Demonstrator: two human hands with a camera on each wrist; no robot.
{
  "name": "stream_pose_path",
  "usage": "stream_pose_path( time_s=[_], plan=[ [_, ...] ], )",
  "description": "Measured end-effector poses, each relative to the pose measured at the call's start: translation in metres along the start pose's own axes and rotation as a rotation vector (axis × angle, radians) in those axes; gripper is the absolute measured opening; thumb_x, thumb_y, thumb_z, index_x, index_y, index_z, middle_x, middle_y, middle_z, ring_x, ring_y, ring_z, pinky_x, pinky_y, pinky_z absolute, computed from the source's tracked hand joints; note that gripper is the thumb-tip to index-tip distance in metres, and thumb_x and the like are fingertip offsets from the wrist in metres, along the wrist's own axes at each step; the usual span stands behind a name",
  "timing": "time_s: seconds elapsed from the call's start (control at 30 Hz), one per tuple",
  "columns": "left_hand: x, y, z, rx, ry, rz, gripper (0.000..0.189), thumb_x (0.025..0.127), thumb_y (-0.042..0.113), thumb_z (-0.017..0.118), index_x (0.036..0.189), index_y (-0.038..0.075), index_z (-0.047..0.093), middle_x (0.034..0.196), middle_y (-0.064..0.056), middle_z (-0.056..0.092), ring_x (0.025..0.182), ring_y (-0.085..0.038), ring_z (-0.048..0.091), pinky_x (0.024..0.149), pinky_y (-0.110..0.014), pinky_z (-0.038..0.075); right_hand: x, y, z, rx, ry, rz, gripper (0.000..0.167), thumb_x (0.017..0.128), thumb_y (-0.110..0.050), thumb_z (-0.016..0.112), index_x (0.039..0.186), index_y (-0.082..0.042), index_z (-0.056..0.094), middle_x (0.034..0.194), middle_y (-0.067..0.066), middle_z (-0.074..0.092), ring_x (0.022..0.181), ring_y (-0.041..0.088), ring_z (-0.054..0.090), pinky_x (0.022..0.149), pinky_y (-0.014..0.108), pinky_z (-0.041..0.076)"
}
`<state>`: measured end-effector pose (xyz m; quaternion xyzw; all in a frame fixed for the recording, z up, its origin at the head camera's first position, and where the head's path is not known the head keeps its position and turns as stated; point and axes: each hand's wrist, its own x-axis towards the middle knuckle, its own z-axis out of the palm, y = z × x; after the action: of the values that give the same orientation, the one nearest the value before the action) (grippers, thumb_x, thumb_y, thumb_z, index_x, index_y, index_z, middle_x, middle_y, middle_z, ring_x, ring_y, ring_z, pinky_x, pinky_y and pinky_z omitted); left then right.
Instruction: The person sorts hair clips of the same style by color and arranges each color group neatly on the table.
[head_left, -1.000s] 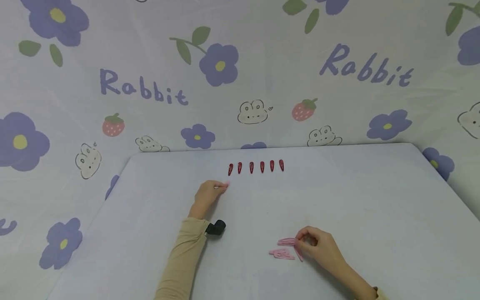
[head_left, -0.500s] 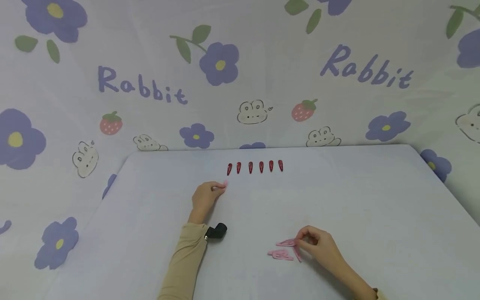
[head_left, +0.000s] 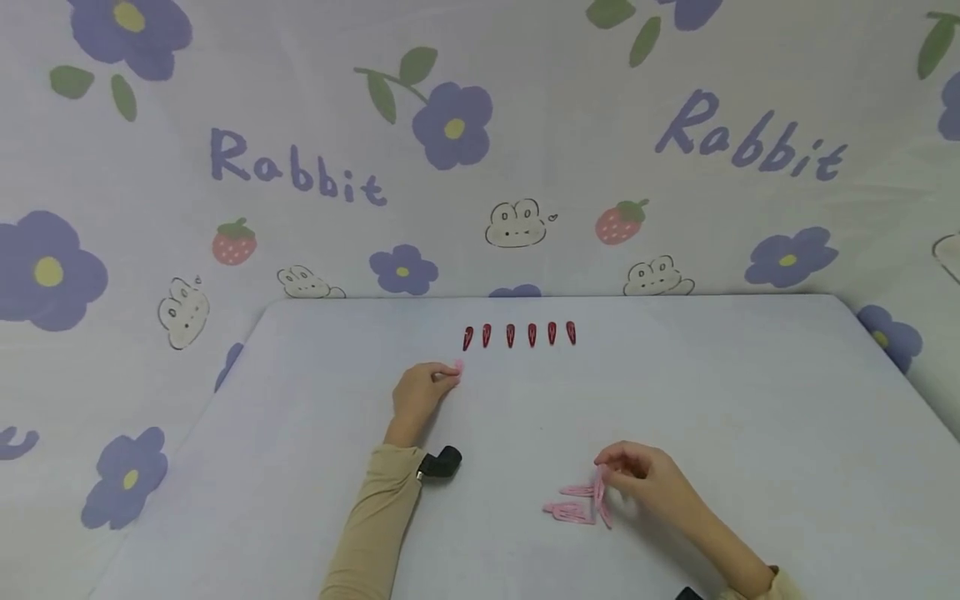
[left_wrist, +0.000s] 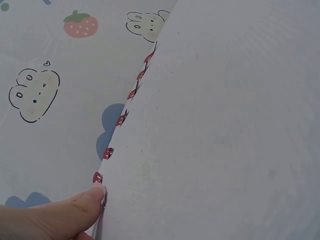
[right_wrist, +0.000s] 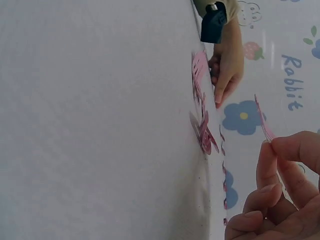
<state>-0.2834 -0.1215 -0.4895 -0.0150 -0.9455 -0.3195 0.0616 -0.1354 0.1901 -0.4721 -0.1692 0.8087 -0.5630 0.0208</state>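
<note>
My left hand (head_left: 417,393) pinches a small pink hair clip (head_left: 459,367) at the table, just below the leftmost of several red snap hair clips (head_left: 510,336) lined up in a row. In the left wrist view, thumb and finger hide most of that pink clip. At front right, my right hand (head_left: 654,482) pinches another pink snap hair clip (right_wrist: 262,117) by one end between thumb and forefinger, raised over a small heap. That heap is of loose pink hair clips (head_left: 568,512), lying just left of the right hand.
A white table (head_left: 712,400) runs back to a patterned cloth backdrop (head_left: 562,167) with flowers, rabbits and strawberries. A black wrist camera (head_left: 441,463) sits at the left sleeve cuff.
My right hand has lifted one pink hair clip off the heap, and it now hangs from the fingertips. The left hand stays at the same spot. The head view shifts slightly.
</note>
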Motion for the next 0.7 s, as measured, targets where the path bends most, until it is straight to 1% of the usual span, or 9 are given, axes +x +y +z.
stream_pose_path(
  time_s=[0.1, 0.2, 0.27, 0.37, 0.47, 0.53, 0.6, 0.67, 0.7],
  plan=[
    [-0.001, -0.001, 0.001, -0.006, -0.011, -0.003, 0.018, 0.076, 0.031, 0.071, 0.09, 0.02, 0.073, 0.091, -0.002, 0.066, 0.072, -0.017, 0.055, 0.056, -0.031, 0.041, 0.007, -0.005, -0.002, -0.033, -0.011, 0.031, 0.015, 0.082, -0.005, 0.063, 0.094, 0.004, 0.062, 0.072, -0.001, 0.055, 0.059, 0.006, 0.043, 0.049, 0.022, 0.037],
    [0.0, -0.002, 0.002, 0.001, -0.025, -0.006, 0.019, 0.076, 0.032, 0.071, 0.09, 0.02, 0.073, 0.089, -0.001, 0.066, 0.07, -0.016, 0.054, 0.055, -0.03, 0.04, 0.018, -0.011, -0.003, -0.042, -0.026, 0.078, 0.014, 0.082, -0.007, 0.063, 0.091, 0.004, 0.061, 0.073, 0.002, 0.057, 0.06, 0.007, 0.045, 0.053, 0.021, 0.039],
    [0.001, -0.002, 0.002, 0.007, -0.027, -0.01, 0.019, 0.075, 0.032, 0.071, 0.09, 0.02, 0.073, 0.089, 0.0, 0.066, 0.07, -0.015, 0.053, 0.055, -0.029, 0.04, 0.027, -0.015, -0.002, -0.048, -0.045, 0.091, 0.013, 0.082, -0.009, 0.064, 0.087, 0.003, 0.061, 0.071, 0.003, 0.057, 0.06, 0.01, 0.047, 0.054, 0.022, 0.04],
    [0.002, -0.003, 0.001, 0.01, -0.018, -0.008, 0.018, 0.075, 0.032, 0.071, 0.089, 0.021, 0.073, 0.088, 0.0, 0.066, 0.068, -0.014, 0.052, 0.054, -0.029, 0.039, 0.044, -0.021, -0.001, -0.044, -0.084, 0.099, 0.013, 0.082, -0.011, 0.065, 0.084, 0.002, 0.063, 0.072, 0.005, 0.059, 0.064, 0.019, 0.052, 0.058, 0.024, 0.044],
    [0.003, -0.003, 0.0, 0.001, -0.012, -0.012, 0.017, 0.075, 0.032, 0.071, 0.088, 0.021, 0.074, 0.087, 0.001, 0.066, 0.067, -0.013, 0.05, 0.054, -0.029, 0.039, 0.064, -0.025, 0.004, -0.044, -0.117, 0.129, 0.014, 0.081, -0.014, 0.066, 0.084, -0.001, 0.066, 0.077, 0.004, 0.063, 0.073, 0.028, 0.057, 0.065, 0.03, 0.046],
    [0.002, -0.003, 0.0, -0.005, -0.014, -0.015, 0.016, 0.075, 0.031, 0.071, 0.087, 0.021, 0.074, 0.086, 0.001, 0.066, 0.067, -0.013, 0.05, 0.054, -0.029, 0.039, 0.078, -0.026, 0.008, -0.049, -0.125, 0.155, 0.014, 0.081, -0.016, 0.067, 0.084, -0.002, 0.066, 0.08, 0.004, 0.064, 0.078, 0.03, 0.058, 0.069, 0.034, 0.046],
    [0.002, -0.003, 0.0, -0.012, -0.018, -0.019, 0.016, 0.075, 0.031, 0.071, 0.087, 0.021, 0.074, 0.086, 0.001, 0.066, 0.068, -0.014, 0.052, 0.054, -0.029, 0.039, 0.092, -0.028, 0.013, -0.064, -0.124, 0.174, 0.015, 0.08, -0.017, 0.068, 0.084, -0.003, 0.067, 0.081, 0.004, 0.065, 0.08, 0.029, 0.057, 0.071, 0.037, 0.045],
    [0.002, -0.002, -0.001, -0.011, -0.018, -0.019, 0.016, 0.075, 0.031, 0.071, 0.087, 0.022, 0.074, 0.086, 0.001, 0.066, 0.07, -0.013, 0.054, 0.055, -0.029, 0.039, 0.106, -0.029, 0.018, -0.081, -0.114, 0.182, 0.016, 0.08, -0.018, 0.068, 0.085, -0.002, 0.067, 0.081, 0.004, 0.065, 0.079, 0.027, 0.057, 0.07, 0.037, 0.044],
    [0.002, -0.002, -0.002, -0.015, -0.02, -0.019, 0.016, 0.075, 0.031, 0.071, 0.087, 0.022, 0.074, 0.084, 0.001, 0.065, 0.07, -0.014, 0.054, 0.054, -0.029, 0.039, 0.112, -0.029, 0.021, -0.089, -0.107, 0.186, 0.017, 0.08, -0.018, 0.068, 0.085, -0.002, 0.067, 0.081, 0.004, 0.065, 0.077, 0.026, 0.056, 0.069, 0.036, 0.044]
  ],
)
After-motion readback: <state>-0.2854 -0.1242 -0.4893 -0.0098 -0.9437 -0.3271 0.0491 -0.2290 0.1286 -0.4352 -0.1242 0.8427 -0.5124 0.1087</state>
